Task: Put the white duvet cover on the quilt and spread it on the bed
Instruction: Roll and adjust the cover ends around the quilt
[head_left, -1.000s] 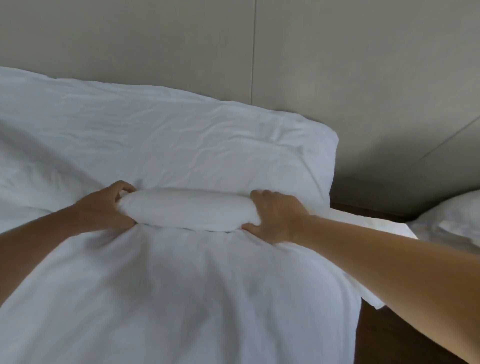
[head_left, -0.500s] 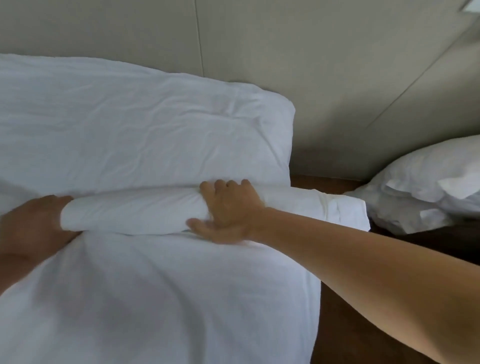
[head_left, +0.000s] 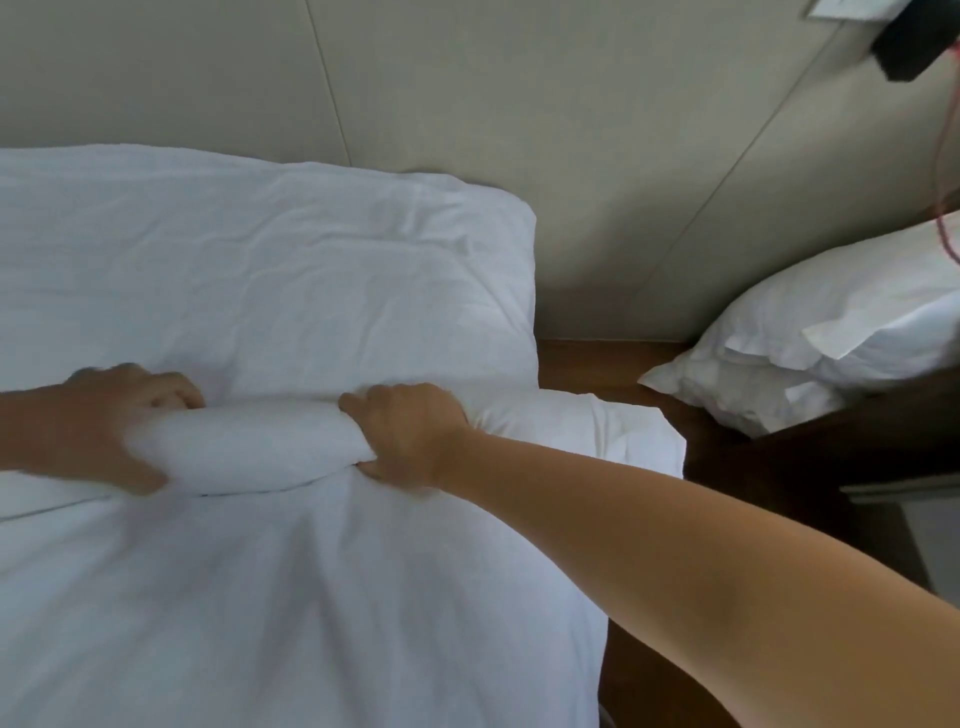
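Both grips were clenched on the folded top edge (head_left: 260, 447) of the duvet (head_left: 311, 597): the left hand (head_left: 111, 426) at centre left of the frame, slightly blurred; the right hand (head_left: 410, 434) at centre, thumb under the roll, fingers over it; the covered quilt lay spread across the bed in the lower left, its fold just below the pillow (head_left: 260, 270); judged advice: draw both ends level, keeping the fold even and parallel to the pillow.
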